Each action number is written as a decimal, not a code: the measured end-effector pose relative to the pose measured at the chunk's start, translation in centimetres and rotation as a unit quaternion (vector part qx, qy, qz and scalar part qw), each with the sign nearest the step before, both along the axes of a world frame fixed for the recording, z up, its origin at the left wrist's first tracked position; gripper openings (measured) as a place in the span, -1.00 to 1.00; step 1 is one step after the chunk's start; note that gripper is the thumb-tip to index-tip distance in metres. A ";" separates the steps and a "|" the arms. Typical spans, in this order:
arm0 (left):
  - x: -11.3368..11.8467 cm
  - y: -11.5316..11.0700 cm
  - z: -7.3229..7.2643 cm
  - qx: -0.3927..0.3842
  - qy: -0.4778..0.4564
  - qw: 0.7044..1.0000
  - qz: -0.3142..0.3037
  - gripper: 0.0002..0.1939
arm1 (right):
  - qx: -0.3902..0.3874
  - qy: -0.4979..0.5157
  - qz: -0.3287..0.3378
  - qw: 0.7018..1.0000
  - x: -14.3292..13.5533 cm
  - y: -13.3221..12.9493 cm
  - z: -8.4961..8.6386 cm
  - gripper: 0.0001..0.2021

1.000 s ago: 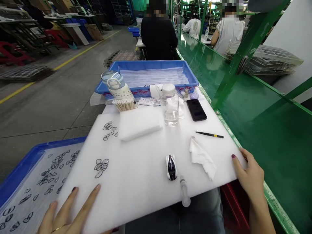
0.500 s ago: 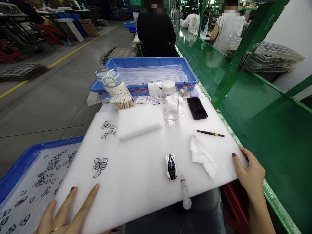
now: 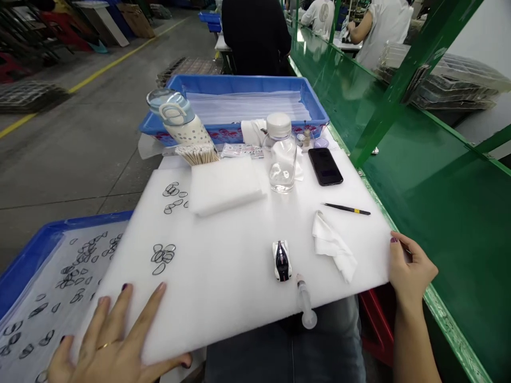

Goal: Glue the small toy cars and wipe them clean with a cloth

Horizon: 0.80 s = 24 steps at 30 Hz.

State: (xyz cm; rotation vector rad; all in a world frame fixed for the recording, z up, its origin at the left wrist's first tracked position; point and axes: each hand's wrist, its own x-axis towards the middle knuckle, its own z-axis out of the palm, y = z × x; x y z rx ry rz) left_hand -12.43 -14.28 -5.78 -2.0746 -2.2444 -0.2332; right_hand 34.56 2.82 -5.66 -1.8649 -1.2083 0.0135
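My left hand [image 3: 109,340] lies flat with spread fingers on the white foam board [image 3: 223,282], at its near left corner. Just ahead of its fingertips is a cluster of thin black rings [image 3: 163,256]. At the board's right edge, my right hand [image 3: 413,268] has thumb and index finger pressed together; whatever they hold, if anything, is hidden. A white and black toy car [image 3: 282,260] stands near the front of the board. Beside it a clear syringe [image 3: 306,303] lies across the front edge. A crumpled white cloth [image 3: 333,246] and black tweezers [image 3: 346,208] are closest to my right hand.
Behind lie a white foam block [image 3: 227,186], cotton swabs [image 3: 197,154], a clear bottle [image 3: 281,159], a phone [image 3: 325,166], a tumbler [image 3: 179,119] and a blue bin [image 3: 239,80]. More rings fill a left tray [image 3: 80,219]. A green ledge [image 3: 451,213] borders the right. Co-workers sit ahead.
My right thumb has come off the board's top and closed against the index finger. My left hand shows more fully, its fingers still spread. The view has tilted downward slightly.
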 end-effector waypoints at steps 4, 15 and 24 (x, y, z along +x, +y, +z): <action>0.7 0.6 0.9 -0.004 0.029 1.000 -0.001 0.01 | -0.029 -0.027 0.015 0.999 0.3 -0.2 0.7 -0.59; 0.4 0.7 0.9 0.006 0.014 0.999 -0.043 -0.02 | -0.209 -0.115 0.049 0.970 1.3 0.9 2.6 -0.57; 0.2 1.2 1.1 0.030 0.006 0.997 -0.066 -0.12 | -0.166 -0.090 0.059 0.980 1.5 -0.1 1.7 -0.62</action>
